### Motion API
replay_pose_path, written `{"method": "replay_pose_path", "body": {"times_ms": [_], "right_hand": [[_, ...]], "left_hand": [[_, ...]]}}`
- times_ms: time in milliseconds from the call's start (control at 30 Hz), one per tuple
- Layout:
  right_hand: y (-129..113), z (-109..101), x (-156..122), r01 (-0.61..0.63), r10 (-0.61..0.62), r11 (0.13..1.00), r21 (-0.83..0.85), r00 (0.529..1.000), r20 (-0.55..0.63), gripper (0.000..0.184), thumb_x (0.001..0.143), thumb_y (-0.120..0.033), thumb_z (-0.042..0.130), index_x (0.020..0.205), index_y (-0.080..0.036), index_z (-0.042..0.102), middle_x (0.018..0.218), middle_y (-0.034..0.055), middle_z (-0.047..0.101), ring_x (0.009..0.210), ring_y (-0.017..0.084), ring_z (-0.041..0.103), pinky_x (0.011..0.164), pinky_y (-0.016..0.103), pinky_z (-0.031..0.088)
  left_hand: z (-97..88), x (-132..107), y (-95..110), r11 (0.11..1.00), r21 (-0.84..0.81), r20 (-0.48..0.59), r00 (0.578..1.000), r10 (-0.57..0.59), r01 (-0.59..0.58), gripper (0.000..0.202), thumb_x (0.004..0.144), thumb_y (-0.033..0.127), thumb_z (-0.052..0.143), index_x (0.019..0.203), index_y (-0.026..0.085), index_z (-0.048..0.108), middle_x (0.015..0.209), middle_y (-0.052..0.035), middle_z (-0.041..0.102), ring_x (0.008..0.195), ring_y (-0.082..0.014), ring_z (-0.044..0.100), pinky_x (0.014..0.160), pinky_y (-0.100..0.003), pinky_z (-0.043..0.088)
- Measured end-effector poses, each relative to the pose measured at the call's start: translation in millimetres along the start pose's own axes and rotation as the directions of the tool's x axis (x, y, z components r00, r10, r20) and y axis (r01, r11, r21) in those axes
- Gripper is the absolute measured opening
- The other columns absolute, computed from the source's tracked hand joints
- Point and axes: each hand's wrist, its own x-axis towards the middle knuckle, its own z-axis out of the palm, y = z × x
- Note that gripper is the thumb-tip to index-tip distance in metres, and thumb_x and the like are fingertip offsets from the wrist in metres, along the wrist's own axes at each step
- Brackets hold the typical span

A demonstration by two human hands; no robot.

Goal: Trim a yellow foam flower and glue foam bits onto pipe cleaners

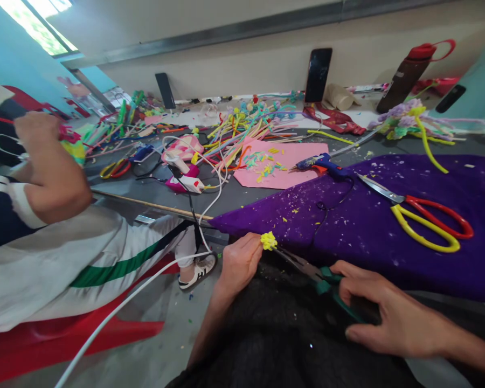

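My left hand (239, 262) is closed, its fingertips pinching a small yellow fuzzy flower-like piece (269, 241). In my right hand (392, 310) are long-nose pliers (303, 265) with green handles. Their thin jaws point left and reach the yellow piece; whether they grip it I cannot tell. Both hands are above my dark-clothed lap, in front of the table edge. Scissors (404, 200) with one red and one yellow handle lie on the purple cloth (267, 207). A blue glue gun (323, 163) rests where the cloth meets a pink sheet (253, 175) with small cut pieces.
Colourful pipe cleaners (242, 124) are heaped at the table's back. A white cable (117, 299) runs from a power strip (192, 184) past my left side. Two phones (318, 75) and a dark bottle (406, 78) stand behind. Another person's arm (52, 172) is at left.
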Motion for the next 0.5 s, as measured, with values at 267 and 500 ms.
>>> {"method": "replay_pose_path", "body": {"times_ms": [267, 500], "right_hand": [[-2.2, -3.1, 6.2, 0.057, -0.061, 0.995, 0.081, 0.997, 0.044, 0.024, 0.065, -0.004, 0.056, 0.070, -0.020, 0.040, 0.088, -0.0007, 0.052, 0.080, 0.015, 0.052, 0.070, 0.027, 0.042], [-2.5, -2.8, 2.9, 0.057, -0.058, 0.997, -0.048, 0.998, -0.015, 0.021, 0.065, -0.007, 0.058, 0.071, -0.021, 0.043, 0.092, 0.0010, 0.055, 0.084, 0.017, 0.056, 0.072, 0.028, 0.045]], "left_hand": [[2.0, -0.1, -0.2, 1.000, 0.007, 0.012, 1.000, -0.002, 0.002, 0.018, 0.091, 0.016, 0.041, 0.082, 0.015, 0.057, 0.083, -0.0063, 0.061, 0.076, -0.0154, 0.057, 0.068, -0.027, 0.044], [3.1, -0.8, -2.8, 1.000, 0.022, 0.015, 1.000, 0.018, -0.018, 0.017, 0.090, 0.015, 0.041, 0.084, 0.016, 0.057, 0.085, -0.0069, 0.062, 0.079, -0.0162, 0.058, 0.069, -0.027, 0.045]]}}
